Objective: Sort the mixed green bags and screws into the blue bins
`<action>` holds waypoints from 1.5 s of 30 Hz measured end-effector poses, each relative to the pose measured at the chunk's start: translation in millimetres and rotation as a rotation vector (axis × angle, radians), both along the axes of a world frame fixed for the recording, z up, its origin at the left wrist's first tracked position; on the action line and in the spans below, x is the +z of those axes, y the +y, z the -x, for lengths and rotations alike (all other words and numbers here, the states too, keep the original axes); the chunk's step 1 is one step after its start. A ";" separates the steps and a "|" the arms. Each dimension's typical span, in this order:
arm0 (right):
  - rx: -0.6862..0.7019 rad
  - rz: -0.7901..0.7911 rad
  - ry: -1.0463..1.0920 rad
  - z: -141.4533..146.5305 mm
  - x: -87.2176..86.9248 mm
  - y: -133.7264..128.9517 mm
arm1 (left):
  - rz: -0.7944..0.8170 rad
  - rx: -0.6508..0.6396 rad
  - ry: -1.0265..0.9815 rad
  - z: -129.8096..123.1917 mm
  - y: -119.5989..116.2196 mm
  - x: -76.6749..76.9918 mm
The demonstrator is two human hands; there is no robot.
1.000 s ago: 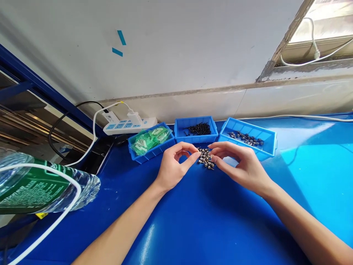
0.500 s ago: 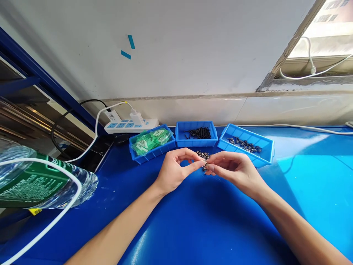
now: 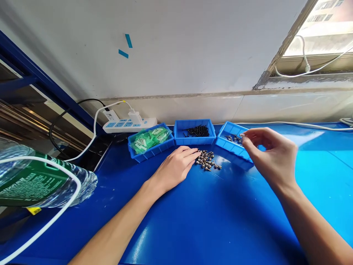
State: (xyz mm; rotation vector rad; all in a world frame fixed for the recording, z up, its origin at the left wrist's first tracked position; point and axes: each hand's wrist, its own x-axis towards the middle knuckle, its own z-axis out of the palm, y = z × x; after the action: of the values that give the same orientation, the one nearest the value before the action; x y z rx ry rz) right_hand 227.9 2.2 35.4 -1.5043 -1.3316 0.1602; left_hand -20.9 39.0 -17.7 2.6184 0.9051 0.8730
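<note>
A loose pile of small metal screws [image 3: 206, 160] lies on the blue table in front of the middle bin. My left hand [image 3: 178, 165] rests palm down at the pile's left side, fingers stretched out and fingertips touching the nearest screws. Over the right blue bin [image 3: 230, 128], which holds similar screws [image 3: 234, 139], my right hand [image 3: 271, 154] is raised with thumb and forefinger pinched on a small shiny screw [image 3: 242, 135]. Its exact shape is hard to make out. Part of that bin is hidden behind the hand.
The middle bin [image 3: 179, 141] holds black screws [image 3: 198, 130]. In the left bin [image 3: 154, 151] lie green-tinted bags with white pieces [image 3: 150, 139]. Behind it stands a power strip [image 3: 121, 127]. A large bottle [image 3: 55, 180] and white cable [image 3: 63, 217] occupy the left side.
My hands were together over the pile, fingertips meeting on a small piece. They have parted: the right moved right and up to the right bin, the left down onto the pile.
</note>
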 end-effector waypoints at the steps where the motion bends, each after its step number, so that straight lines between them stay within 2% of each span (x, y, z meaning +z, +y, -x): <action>1: -0.035 -0.008 -0.029 -1.3 0.0 0.4 | -0.031 -0.004 0.004 0.3 1.0 -3.4; 5: 0.047 0.014 -0.006 3.2 -3.3 1.3 | -0.059 -0.005 -0.041 1.4 3.1 -8.1; 10: 0.166 0.013 -0.032 14.0 -9.4 0.3 | 0.019 0.053 -0.062 3.6 2.2 -0.9; 19: 0.237 0.017 -0.066 19.8 -8.5 -2.5 | 0.091 0.021 0.071 2.4 0.2 7.9; 24: 0.261 -0.008 -0.088 23.0 -7.9 -4.6 | 0.081 0.060 -0.066 0.3 -0.6 10.2; 29: 0.343 0.004 -0.094 24.5 -10.8 -4.9 | 0.246 0.107 -0.373 -5.3 -4.6 14.2; 35: 0.604 0.174 0.019 28.8 -16.6 -6.2 | 0.570 0.105 -0.639 -12.2 -8.9 18.4; 37: 0.661 0.218 0.052 30.0 -17.8 -6.6 | 0.657 0.121 -0.684 -13.1 -8.7 18.3; 40: 0.669 0.251 0.090 30.0 -18.3 -6.3 | 0.745 0.128 -0.700 -12.7 -6.8 17.6; 45: 0.662 0.265 0.133 28.1 -17.7 -5.3 | 0.756 0.120 -0.656 -10.8 -4.7 18.0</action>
State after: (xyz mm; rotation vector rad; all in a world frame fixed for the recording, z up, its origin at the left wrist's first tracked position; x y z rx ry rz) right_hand 199.8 -3.1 17.7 -1.1817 -1.7028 0.8703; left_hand -10.2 34.3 0.3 1.5170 0.9479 1.0543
